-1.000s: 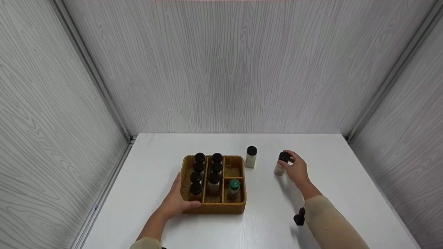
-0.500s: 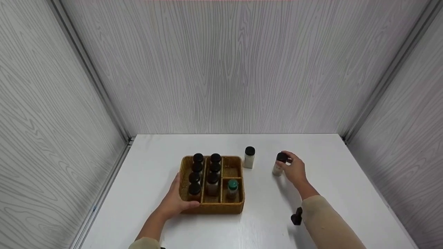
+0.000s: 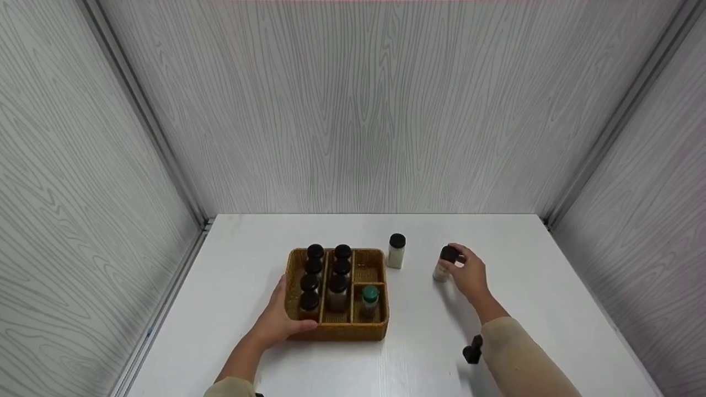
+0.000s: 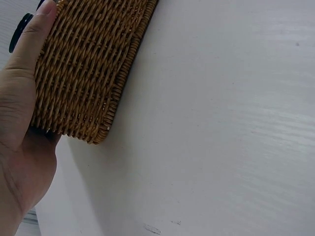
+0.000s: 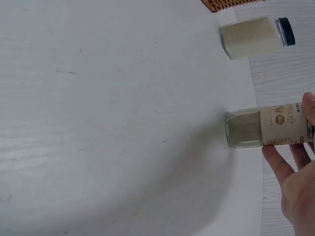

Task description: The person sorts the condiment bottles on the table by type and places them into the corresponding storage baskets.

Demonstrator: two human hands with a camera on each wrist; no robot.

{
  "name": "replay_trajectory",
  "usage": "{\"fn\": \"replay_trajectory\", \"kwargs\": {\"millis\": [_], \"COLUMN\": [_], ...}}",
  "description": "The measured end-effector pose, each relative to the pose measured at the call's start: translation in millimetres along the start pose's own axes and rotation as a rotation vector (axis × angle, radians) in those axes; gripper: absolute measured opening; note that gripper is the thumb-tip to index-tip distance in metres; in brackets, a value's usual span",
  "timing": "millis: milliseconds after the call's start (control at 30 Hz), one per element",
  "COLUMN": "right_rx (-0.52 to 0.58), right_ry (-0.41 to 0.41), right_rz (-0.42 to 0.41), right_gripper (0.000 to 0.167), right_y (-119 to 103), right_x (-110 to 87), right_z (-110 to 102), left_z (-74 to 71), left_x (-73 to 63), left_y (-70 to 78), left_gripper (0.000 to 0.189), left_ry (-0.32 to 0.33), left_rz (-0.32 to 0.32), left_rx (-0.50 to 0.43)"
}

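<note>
My left hand (image 3: 280,322) grips the front left corner of a brown wicker basket (image 3: 353,332), thumb along the front wall. In the left wrist view the woven wall (image 4: 81,73) fills the upper left beside the thumb. Black-capped jars (image 3: 338,292) stand in the basket's left and middle compartments, and a green-capped jar (image 3: 369,300) stands in the front right one. On the right, my right hand (image 3: 469,273) pinches an upright spice jar (image 3: 441,273) near its black cap. The right wrist view shows its pale label (image 5: 280,124) and powder in the glass.
Another black-capped jar (image 3: 396,256) with pale contents stands on the white table (image 3: 419,342) just right of the basket's back corner. Grey wood-patterned panels (image 3: 353,110) enclose the table at the back and sides. A small black object (image 3: 472,350) sits by the right sleeve.
The right hand and its jar have shifted slightly toward the table's front. The head view has drifted a little. The left hand keeps its place on the basket.
</note>
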State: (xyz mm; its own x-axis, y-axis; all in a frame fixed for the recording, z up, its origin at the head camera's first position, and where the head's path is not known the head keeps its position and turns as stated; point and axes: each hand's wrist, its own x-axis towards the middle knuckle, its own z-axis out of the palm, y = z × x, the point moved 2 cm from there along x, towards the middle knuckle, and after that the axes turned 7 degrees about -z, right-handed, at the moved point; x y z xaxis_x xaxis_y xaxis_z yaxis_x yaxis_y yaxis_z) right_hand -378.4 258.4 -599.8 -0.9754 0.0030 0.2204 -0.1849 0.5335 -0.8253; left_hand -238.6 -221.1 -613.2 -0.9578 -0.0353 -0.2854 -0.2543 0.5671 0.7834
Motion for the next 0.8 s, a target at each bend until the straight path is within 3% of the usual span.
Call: {"fn": "replay_trajectory", "kwargs": {"millis": [367,800], "right_rx": [0.032,0.097], "right_ry": [0.009,0.028], "right_rz": [0.015,-0.058], "right_gripper": [0.060,0.059], "right_y": [0,-6], "right_x": [-7.6,-12.6], "right_z": [0,4], "left_z": [-0.8,-1.3], "left_x": [1.8,-0.4], "left_y": [1.2,0.9], "left_gripper": [0.157,0.157], "left_ry": [-0.002,0.003], "left_rz": [-0.006,-0.003], "left_rx": [-0.007,0.005]}}
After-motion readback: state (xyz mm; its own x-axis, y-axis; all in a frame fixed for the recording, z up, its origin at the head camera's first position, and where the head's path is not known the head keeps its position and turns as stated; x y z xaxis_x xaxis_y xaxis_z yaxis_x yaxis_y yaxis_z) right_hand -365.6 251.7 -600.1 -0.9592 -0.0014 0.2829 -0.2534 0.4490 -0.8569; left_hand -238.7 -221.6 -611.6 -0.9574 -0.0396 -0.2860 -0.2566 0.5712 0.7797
